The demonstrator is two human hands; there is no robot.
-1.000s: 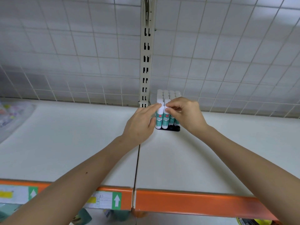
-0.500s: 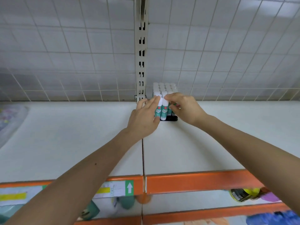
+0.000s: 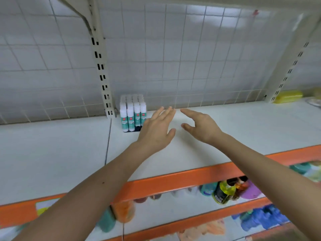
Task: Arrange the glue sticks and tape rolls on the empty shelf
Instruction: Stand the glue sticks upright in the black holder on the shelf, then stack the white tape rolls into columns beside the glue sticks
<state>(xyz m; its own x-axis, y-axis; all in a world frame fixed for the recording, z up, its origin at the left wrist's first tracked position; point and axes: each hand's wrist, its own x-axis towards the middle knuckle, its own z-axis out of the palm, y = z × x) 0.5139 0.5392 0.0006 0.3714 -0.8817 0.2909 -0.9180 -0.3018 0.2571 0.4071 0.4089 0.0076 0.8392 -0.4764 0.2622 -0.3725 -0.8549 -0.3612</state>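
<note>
A block of white-capped glue sticks (image 3: 132,113) with teal labels stands upright in a dark base at the back of the white shelf (image 3: 243,126), beside the slotted upright post (image 3: 102,72). My left hand (image 3: 157,129) hovers just right of the block with fingers straight, holding nothing. My right hand (image 3: 199,126) is further right, fingers loosely spread, also holding nothing. No tape rolls are visible on this shelf.
A wire grid back panel (image 3: 173,58) closes the shelf's rear. The shelf has an orange front edge (image 3: 191,178). A yellow item (image 3: 288,96) sits at the far right. Below, a lower shelf holds colourful blurred goods (image 3: 229,190).
Both hands have let go of the glue stick block and moved to its right. The view has swung to the right and tilted.
</note>
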